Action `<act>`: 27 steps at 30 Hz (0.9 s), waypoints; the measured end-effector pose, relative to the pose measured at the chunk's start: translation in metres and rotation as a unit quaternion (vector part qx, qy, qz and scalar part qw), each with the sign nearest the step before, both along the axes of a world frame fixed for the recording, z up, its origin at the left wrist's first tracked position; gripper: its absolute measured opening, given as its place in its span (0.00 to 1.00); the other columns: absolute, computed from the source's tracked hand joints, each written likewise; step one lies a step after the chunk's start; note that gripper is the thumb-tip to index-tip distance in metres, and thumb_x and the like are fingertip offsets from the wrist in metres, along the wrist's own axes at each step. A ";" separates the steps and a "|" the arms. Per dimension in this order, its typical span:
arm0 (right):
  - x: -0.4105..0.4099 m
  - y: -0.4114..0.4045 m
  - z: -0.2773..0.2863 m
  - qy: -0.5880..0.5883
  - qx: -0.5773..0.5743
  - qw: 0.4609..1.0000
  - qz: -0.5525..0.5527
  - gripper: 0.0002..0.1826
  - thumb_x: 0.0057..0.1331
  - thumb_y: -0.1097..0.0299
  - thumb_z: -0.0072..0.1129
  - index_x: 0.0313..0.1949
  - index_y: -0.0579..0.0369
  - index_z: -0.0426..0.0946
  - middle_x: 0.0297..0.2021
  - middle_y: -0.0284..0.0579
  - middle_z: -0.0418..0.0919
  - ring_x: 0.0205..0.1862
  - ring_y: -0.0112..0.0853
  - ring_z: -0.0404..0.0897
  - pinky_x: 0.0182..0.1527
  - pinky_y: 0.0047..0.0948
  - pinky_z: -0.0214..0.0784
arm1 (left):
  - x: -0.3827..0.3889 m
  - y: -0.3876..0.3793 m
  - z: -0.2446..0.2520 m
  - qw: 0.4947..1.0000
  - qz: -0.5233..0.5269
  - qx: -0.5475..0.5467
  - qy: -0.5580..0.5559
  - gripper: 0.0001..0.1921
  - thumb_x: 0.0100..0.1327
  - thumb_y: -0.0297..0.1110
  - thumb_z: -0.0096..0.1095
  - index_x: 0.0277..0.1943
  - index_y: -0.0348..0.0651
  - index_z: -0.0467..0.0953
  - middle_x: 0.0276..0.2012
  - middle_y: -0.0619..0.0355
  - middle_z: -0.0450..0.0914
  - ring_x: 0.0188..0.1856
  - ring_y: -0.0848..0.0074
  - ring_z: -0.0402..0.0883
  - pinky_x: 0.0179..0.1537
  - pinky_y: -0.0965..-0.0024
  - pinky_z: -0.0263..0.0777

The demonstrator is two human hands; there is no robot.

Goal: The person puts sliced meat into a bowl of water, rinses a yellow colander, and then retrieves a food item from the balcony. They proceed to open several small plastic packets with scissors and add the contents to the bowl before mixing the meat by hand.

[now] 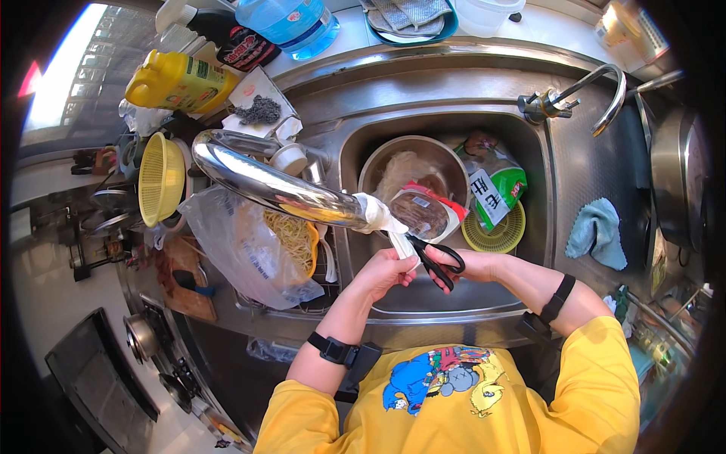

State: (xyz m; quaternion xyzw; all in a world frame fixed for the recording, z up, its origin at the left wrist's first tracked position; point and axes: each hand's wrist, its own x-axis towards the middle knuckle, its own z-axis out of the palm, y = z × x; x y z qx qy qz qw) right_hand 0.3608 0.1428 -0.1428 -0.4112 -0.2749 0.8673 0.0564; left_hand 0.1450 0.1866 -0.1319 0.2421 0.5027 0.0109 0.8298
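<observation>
Over the front of the steel sink (pixel 454 303), my left hand (pixel 388 272) pinches a white cloth strip (pixel 401 247) that hangs from the wrapped end of the chrome faucet spout (pixel 283 198). My right hand (pixel 454 267) holds black-handled scissors (pixel 437 261), their blades close to the strip. Behind my hands, a metal bowl (pixel 371 153) holds pale stringy food (pixel 405 170), with a packaged meat tray (pixel 422 213) at its front edge. A green and clear food bag (pixel 505 176) rests by the bowl, partly on a yellow-green basket (pixel 505 235).
Left of the sink, a plastic bag (pixel 244 255) lies beside bean sprouts (pixel 286 238). Farther left stand a yellow colander (pixel 161 179) and a wooden board (pixel 187 278). A blue cloth (pixel 595 232) lies on the right, near a second faucet (pixel 612 96). Bottles line the back left.
</observation>
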 end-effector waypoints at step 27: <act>-0.036 0.012 -0.039 -0.052 0.103 0.992 0.046 0.34 0.63 0.30 0.40 0.33 0.54 0.73 0.21 0.37 0.75 0.23 0.25 0.73 0.27 0.21 0.55 | -0.003 0.008 -0.079 0.882 0.082 0.245 0.394 0.35 0.64 0.60 0.48 0.50 0.26 0.68 0.47 0.31 0.75 0.52 0.45 0.75 0.53 0.54 0.66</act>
